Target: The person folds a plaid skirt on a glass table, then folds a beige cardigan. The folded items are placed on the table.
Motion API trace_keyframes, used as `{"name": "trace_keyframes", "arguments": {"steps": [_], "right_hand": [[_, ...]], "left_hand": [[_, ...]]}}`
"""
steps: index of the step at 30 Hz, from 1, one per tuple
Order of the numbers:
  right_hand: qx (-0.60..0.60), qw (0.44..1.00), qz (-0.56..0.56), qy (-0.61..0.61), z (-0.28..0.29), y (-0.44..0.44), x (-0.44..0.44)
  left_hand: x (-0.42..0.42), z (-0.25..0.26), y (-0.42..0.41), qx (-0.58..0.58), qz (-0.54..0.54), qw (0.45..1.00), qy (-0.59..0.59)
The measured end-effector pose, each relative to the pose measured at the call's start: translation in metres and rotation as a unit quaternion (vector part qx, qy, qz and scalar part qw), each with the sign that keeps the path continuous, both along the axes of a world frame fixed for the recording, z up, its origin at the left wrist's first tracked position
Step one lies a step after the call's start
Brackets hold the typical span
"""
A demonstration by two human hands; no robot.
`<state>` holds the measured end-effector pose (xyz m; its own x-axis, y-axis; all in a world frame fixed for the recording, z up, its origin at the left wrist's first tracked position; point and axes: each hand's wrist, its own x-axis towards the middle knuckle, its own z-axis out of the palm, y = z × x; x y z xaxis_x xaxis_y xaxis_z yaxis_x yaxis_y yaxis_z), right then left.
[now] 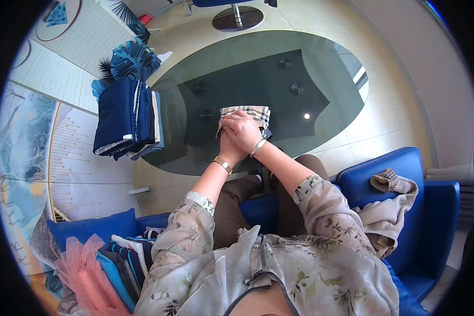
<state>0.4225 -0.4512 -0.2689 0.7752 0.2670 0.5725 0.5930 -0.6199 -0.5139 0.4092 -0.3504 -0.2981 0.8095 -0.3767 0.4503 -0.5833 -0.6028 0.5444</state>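
A folded beige checked cloth (256,112), with black and white lines, is at the near side of the oval glass table (241,71). My right hand (243,128), with a ring and a silver-coloured bangle, lies over the cloth's near left part, its fingers bent onto the fabric. Beneath and just left of it is my left hand (230,146), with a gold-coloured watch or bracelet at the wrist. The right hand covers its fingers, so their grip is hidden. A small dark part shows at the cloth's near right corner, too small to name.
A stack of folded dark blue garments (120,114) stands at the table's left end. Folded clothes (122,260) with pink tulle (85,268) sit on the blue seat at my left. A beige knit garment (391,209) drapes over the blue armchair (434,221) at my right.
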Motion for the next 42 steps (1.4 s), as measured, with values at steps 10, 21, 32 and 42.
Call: {"name": "trace_keyframes", "arguments": {"steps": [10, 21, 32, 42], "right_hand": [[0.173, 0.984, 0.035, 0.003, -0.014, 0.002, -0.012], [0.168, 0.976, 0.127, -0.048, -0.021, -0.002, -0.018], [0.135, 0.98, 0.132, -0.065, -0.027, -0.003, -0.017], [0.119, 0.982, 0.146, -0.031, -0.012, -0.008, -0.023]], "left_hand": [[-0.005, -0.001, 0.021, -0.185, -0.043, 0.972, 0.138], [-0.038, -0.004, 0.041, 0.014, 0.061, 0.997, -0.053], [-0.06, 0.041, 0.044, 0.051, 0.167, 0.975, -0.139], [-0.048, 0.022, 0.052, 0.029, 0.159, 0.983, -0.082]]}}
